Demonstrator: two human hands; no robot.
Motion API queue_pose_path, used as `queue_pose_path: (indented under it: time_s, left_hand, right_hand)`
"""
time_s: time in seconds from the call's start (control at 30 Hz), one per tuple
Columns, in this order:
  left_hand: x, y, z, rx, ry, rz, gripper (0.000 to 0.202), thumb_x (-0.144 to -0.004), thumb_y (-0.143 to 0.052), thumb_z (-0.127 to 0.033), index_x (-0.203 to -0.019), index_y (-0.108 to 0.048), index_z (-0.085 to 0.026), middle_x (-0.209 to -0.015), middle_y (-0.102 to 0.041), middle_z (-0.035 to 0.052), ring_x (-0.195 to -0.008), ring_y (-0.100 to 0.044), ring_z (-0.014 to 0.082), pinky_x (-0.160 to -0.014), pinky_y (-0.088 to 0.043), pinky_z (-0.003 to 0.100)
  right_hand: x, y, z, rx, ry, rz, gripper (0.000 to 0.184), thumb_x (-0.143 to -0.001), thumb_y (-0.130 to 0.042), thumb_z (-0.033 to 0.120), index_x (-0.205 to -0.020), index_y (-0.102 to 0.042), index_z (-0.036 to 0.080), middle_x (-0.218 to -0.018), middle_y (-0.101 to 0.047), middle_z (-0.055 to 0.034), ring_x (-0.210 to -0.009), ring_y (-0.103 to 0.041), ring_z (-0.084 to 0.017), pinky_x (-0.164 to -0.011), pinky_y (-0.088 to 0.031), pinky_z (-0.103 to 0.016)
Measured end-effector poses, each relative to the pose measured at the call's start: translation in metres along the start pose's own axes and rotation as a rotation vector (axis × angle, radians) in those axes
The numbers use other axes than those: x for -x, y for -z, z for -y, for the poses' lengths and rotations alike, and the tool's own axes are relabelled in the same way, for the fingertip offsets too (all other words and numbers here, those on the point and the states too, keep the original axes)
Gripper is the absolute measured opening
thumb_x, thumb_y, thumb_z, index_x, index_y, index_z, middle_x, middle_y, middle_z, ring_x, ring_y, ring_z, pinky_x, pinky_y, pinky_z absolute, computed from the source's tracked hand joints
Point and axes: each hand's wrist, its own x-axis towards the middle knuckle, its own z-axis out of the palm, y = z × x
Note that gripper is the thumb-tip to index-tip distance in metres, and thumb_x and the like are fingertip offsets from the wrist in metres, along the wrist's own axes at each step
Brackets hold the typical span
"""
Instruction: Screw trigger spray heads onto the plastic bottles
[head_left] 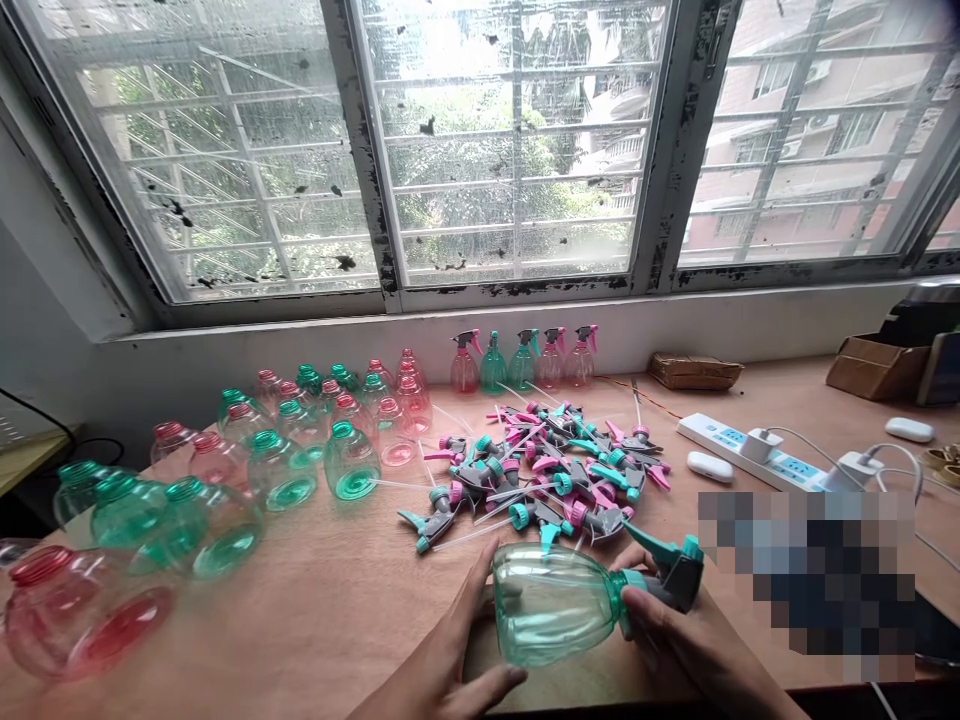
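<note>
Right hand (679,630) grips a sideways, translucent green bottle (551,605).

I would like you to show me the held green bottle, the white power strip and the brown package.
Held green bottle (555,605): head view, middle of its see-through body.
White power strip (796,468): head view, on its top face.
Brown package (694,372): head view, middle of its visible side.

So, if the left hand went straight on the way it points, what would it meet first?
Probably the near edge of the pile of loose spray heads, lying on the table beyond the left hand. The hand's height is hard to judge, so it might pass over them.
</note>
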Motion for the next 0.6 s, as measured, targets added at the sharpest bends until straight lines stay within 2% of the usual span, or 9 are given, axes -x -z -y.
queue_pose_path:
  time_s: [0.13, 0.27, 0.37, 0.47, 0.6]
  left_hand:
    - [0.001, -0.001, 0.003, 0.017, -0.024, 0.008, 0.093, -0.09, -0.068, -0.023, -0.16, -0.008, -0.038, -0.171, -0.011, -0.0028, -0.157, -0.011, 0.0281, -0.128, -0.012, 0.047]
    - [0.003, 0.0, -0.002, 0.08, 0.031, 0.022, 0.101, -0.089, -0.071, -0.026, -0.16, 0.0, -0.035, -0.171, -0.012, -0.0027, -0.157, -0.006, 0.0293, -0.128, -0.01, 0.046]
    - [0.003, 0.001, -0.004, 0.092, 0.082, 0.006, 0.1, -0.086, -0.074, -0.026, -0.161, -0.009, -0.034, -0.17, -0.016, -0.0018, -0.157, -0.008, 0.0314, -0.128, -0.009, 0.047]
    - [0.003, 0.0, -0.001, 0.039, 0.083, -0.012, 0.099, -0.08, -0.079, -0.019, -0.159, -0.022, -0.035, -0.17, -0.016, -0.0021, -0.157, -0.007, 0.033, -0.128, -0.007, 0.05]
    - [0.001, -0.004, 0.009, 0.065, 0.011, -0.017, 0.101, -0.084, -0.073, -0.015, -0.159, -0.011, -0.041, -0.171, -0.011, -0.0029, -0.156, -0.017, 0.0291, -0.127, -0.017, 0.046]
  right_hand:
    - [0.001, -0.001, 0.0, 0.015, -0.017, -0.019, 0.042, -0.078, -0.079, 0.057, -0.092, -0.062, 0.021, -0.058, -0.065, 0.0012, -0.048, -0.051, -0.014, -0.047, -0.036, -0.025]
    - [0.002, 0.0, 0.0, 0.018, -0.027, -0.035, 0.044, -0.077, -0.08, 0.057, -0.093, -0.062, 0.02, -0.058, -0.067, 0.0007, -0.048, -0.052, -0.014, -0.048, -0.036, -0.024]
    - [0.001, 0.001, -0.001, 0.007, -0.029, -0.029, 0.043, -0.077, -0.08, 0.055, -0.093, -0.061, 0.02, -0.059, -0.066, 0.001, -0.048, -0.052, -0.014, -0.048, -0.036, -0.024]
    - [0.001, 0.001, -0.002, 0.003, -0.011, -0.022, 0.04, -0.08, -0.079, 0.053, -0.094, -0.061, 0.02, -0.059, -0.066, 0.0012, -0.049, -0.052, -0.014, -0.048, -0.036, -0.025]
    - [0.0, 0.003, -0.004, 0.013, 0.011, 0.006, 0.036, -0.083, -0.076, 0.052, -0.094, -0.06, 0.021, -0.06, -0.066, 0.0016, -0.048, -0.052, -0.014, -0.047, -0.037, -0.025]
